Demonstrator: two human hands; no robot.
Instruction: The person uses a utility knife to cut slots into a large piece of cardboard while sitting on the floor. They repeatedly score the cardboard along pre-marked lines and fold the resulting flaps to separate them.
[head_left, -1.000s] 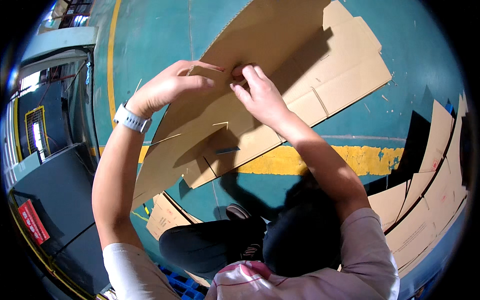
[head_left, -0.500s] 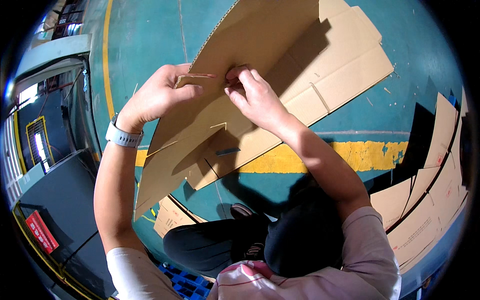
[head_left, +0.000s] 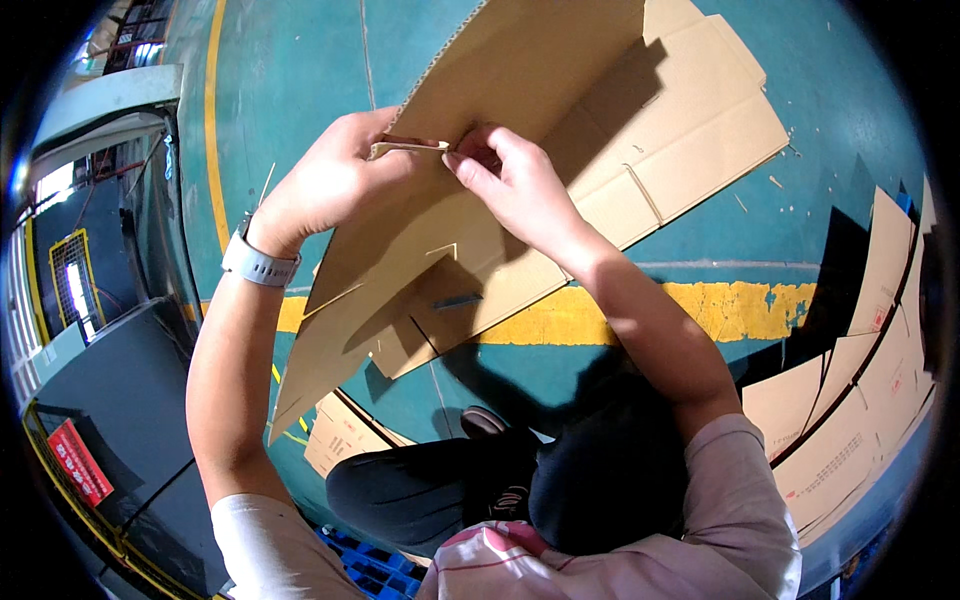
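Large flat sheet of brown corrugated cardboard (head_left: 520,230), die-cut with slits and flaps, held up tilted in front of the person above a teal-green floor (head_left: 300,90); its lower corner hangs down toward the left, its upper part runs out of view at the top edge.

Left hand (head_left: 330,180) grips the sheet's left edge, fingers curled narrow around it; thumb and forefinger pinch a small pale cardboard strip (head_left: 408,148) that sticks out to the right from the edge. A white wristwatch (head_left: 258,265) sits on that wrist.

Right hand (head_left: 515,185) lies against the face of the sheet just beside the strip; fingers bunched close, fingertips (head_left: 455,162) touching the strip's right end; whether they actually clamp it, cannot tell.

Yellow painted line (head_left: 640,310) crosses the floor behind the sheet, partly hidden by it; a thinner yellow line runs up the left side.

Stack of flat cardboard blanks (head_left: 860,400) lies at the right rim, well apart from the hands; another flat piece (head_left: 345,435) lies on the floor under the sheet's lower corner.

Person's dark trouser leg (head_left: 450,490) and pink sleeve (head_left: 740,500) at the bottom; dark machine or cart with a red label (head_left: 75,460) at lower left.
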